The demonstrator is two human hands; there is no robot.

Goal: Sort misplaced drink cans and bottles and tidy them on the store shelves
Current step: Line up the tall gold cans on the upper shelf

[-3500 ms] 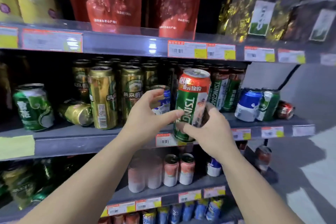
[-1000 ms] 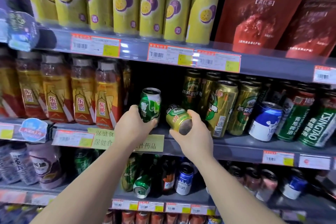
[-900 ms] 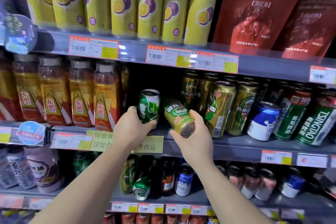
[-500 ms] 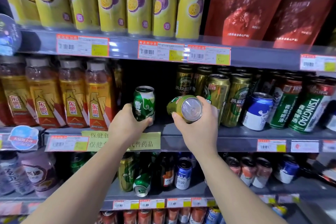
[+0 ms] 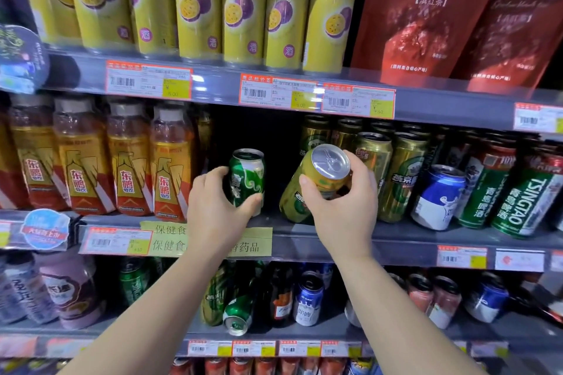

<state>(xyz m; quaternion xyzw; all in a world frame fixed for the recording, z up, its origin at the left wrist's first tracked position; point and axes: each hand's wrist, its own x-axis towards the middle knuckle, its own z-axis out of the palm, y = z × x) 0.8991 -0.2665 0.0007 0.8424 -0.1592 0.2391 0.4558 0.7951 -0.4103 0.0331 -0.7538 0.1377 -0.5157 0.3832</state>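
head | left hand [image 5: 217, 213] grips green can [image 5: 248, 178] | right hand [image 5: 342, 205] grips tilted gold can [image 5: 316, 183] | TSINGTAO can [image 5: 527, 201] right

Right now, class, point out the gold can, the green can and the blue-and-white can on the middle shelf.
gold can [image 5: 316, 179], head view, tilted side wall.
green can [image 5: 247, 175], head view, printed side.
blue-and-white can [image 5: 438, 196], head view, leaning body.

The gold can [image 5: 316, 183] no longer lies flat in the right hand [image 5: 341, 210]: it now tilts nearly upright, silver top toward the camera, its base down at the shelf [image 5: 396, 237] beside the gold row. A few seconds earlier both hands held a Tsingtao can.
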